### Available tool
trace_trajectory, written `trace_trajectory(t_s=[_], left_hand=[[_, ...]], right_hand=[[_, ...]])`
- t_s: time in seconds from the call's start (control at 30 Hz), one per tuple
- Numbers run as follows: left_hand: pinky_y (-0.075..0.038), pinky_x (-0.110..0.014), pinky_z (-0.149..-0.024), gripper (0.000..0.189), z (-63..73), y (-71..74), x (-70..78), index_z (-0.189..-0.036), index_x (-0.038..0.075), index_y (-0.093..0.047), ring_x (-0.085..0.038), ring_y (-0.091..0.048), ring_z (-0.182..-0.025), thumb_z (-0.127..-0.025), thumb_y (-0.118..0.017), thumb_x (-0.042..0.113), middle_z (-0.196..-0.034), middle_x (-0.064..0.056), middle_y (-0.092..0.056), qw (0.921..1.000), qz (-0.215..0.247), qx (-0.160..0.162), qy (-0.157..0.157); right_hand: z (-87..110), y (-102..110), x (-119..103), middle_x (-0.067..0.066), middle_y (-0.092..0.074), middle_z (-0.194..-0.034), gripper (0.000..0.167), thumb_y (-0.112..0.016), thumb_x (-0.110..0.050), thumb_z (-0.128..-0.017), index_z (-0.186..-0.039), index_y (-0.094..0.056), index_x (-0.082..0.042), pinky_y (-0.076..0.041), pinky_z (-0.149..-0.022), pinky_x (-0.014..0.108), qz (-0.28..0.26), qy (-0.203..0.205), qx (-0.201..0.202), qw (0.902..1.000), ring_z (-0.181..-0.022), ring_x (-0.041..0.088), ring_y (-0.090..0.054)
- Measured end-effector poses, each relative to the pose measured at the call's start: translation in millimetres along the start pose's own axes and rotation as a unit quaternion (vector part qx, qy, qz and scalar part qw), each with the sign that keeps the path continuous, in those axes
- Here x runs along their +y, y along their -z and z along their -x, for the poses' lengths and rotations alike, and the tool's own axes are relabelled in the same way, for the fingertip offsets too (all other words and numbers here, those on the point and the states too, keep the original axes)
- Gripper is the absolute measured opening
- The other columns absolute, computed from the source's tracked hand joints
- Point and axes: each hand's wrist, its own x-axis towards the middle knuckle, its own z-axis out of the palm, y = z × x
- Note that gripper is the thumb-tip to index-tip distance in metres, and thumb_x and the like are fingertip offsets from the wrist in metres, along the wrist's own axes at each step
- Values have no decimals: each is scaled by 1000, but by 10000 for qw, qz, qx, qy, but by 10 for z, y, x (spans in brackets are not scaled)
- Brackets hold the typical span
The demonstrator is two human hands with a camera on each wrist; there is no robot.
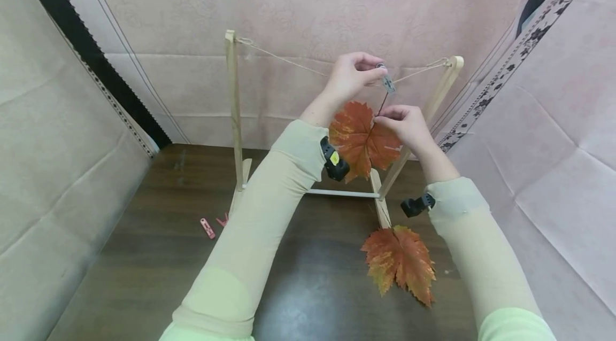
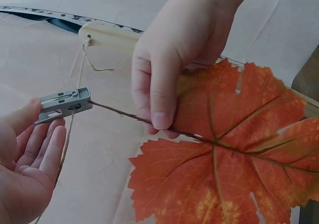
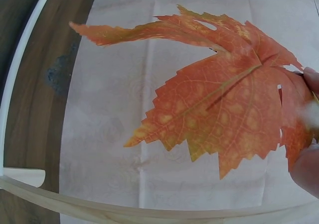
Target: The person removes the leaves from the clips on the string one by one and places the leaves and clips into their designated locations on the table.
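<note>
My left hand (image 1: 355, 75) pinches a grey clothespin (image 2: 65, 104) between thumb and fingers, up at the string (image 1: 284, 59). The string passes at the clothespin's gripping end, and the tip of a thin brown stem (image 2: 117, 110) meets that same end. Lower on the stem, just above the leaf blade, my right hand (image 1: 403, 123) pinches it between thumb and fingertips. From there an orange-red artificial leaf (image 1: 364, 140) spreads below the string, facing the left wrist camera. In the right wrist view only fingertips (image 3: 305, 171) of the right hand show at the edge.
The string sags between two wooden posts (image 1: 233, 106) joined low down by a white rod (image 1: 344, 193). A second orange leaf (image 1: 401, 263) lies on the dark wooden table (image 1: 308, 277) by the right foot. A pink clothespin (image 1: 207, 228) and another partly hidden pink one (image 1: 222, 220) lie left.
</note>
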Motion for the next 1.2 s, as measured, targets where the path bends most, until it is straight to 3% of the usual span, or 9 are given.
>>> trace_trajectory(t_s=[0.43,0.73,0.97,1.2], left_hand=[[-56,-24,-81,30,2,174,56,-114,-3,-62,-28,-65,-100,-87,-65,10,-108,-17,-66,9993,340,17,-142],[-54,-17,-81,30,25,326,100,-114,3,-63,-19,-65,-98,-86,-67,13,-107,-12,-67,9989,435,189,-9],[-55,-20,-82,32,83,473,89,-115,-3,-61,-20,-65,-94,-86,-66,9,-105,-15,-65,9968,691,268,-311],[-54,-22,-85,31,215,614,86,-115,-1,-61,-16,-64,-93,-86,-66,10,-98,-7,-64,9976,614,318,-101]], right_hand=[[19,-19,-64,-20,-66,-74,22,-69,-17,-85,-95,-70,3,-48,-66,11,207,-59,-54,9998,-72,-3,-60],[31,-20,-39,-22,-66,-75,20,-69,-18,-85,-95,-70,0,-49,-66,12,212,-120,-215,9995,-73,-3,-61],[41,-40,-6,-22,-66,-76,19,-68,-17,-86,-95,-70,-1,-49,-67,13,199,-63,-397,9990,-74,-2,-61],[70,-61,15,-24,-64,-75,27,-68,-18,-86,-98,-67,6,-49,-67,11,432,94,-625,9971,-73,-4,-60]])
